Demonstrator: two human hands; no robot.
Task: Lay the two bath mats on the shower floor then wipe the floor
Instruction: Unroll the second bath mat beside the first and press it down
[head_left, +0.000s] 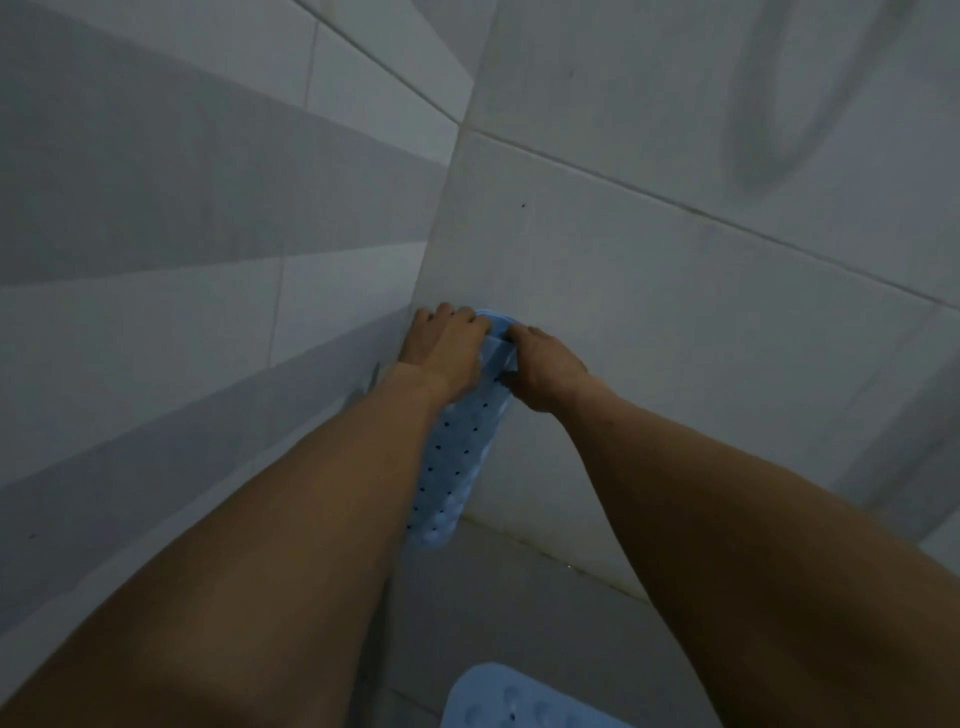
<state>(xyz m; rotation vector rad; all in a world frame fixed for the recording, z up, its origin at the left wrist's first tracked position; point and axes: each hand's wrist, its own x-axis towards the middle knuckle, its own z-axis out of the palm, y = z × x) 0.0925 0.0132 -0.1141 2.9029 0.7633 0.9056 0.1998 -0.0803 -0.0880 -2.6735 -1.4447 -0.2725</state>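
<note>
A light blue bath mat (457, 457) with small dark holes stands upright in the corner of the shower, its lower end near the floor. My left hand (447, 345) grips its top edge on the left side. My right hand (543, 371) grips the same top edge on the right side. A second light blue bath mat (519, 699) lies flat on the shower floor at the bottom of the view, only its rounded end showing. My forearms hide part of the upright mat.
Grey tiled walls (675, 291) meet in a corner just behind the upright mat. The tiled shower floor (493, 597) shows between my arms. A curved hose shadow (769, 150) marks the right wall at the top.
</note>
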